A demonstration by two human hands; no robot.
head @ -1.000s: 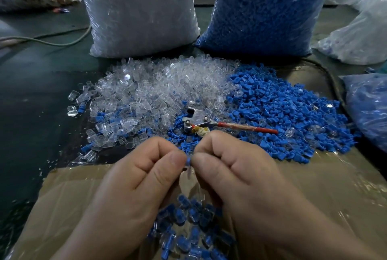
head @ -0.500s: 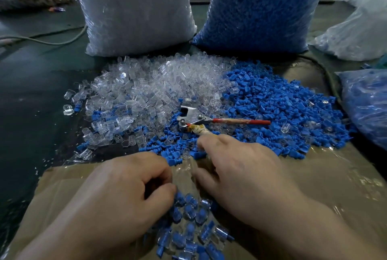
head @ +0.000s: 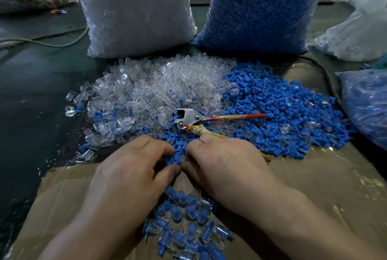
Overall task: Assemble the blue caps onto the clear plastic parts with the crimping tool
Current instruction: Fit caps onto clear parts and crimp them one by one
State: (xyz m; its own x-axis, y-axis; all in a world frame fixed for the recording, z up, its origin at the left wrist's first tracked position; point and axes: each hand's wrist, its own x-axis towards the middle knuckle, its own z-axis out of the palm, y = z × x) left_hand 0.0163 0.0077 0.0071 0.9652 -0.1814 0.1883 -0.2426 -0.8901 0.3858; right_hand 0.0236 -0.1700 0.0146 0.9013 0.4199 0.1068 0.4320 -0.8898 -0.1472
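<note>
Head view: just nearer than the tool [head: 188, 117], the left hand [head: 129, 176] and right hand [head: 226, 167] curl fingers into the caps [head: 282, 113], thumbs nearly touching. What either grips, if anything, cannot be told. Clear parts [head: 146, 88] lie left of the tool, caps right.

A heap of clear plastic parts [head: 150, 86], small see-through cups with flat tabs, spreads over the dark desk [head: 41, 92], touching on its right a wider heap of blue caps [head: 282, 113]; strays of each lie mixed along the seam; the crimping tool [head: 194, 118] lies flat where the heaps meet, bare metal head pointing left, its red handle [head: 236, 117] stretched right across the caps, its cord-wrapped handle [head: 199, 130] slanting toward the near edge; nearer, a cluster of assembled pieces [head: 188, 218], clear bodies with blue inside, lies on brown cardboard [head: 314, 186].
</note>
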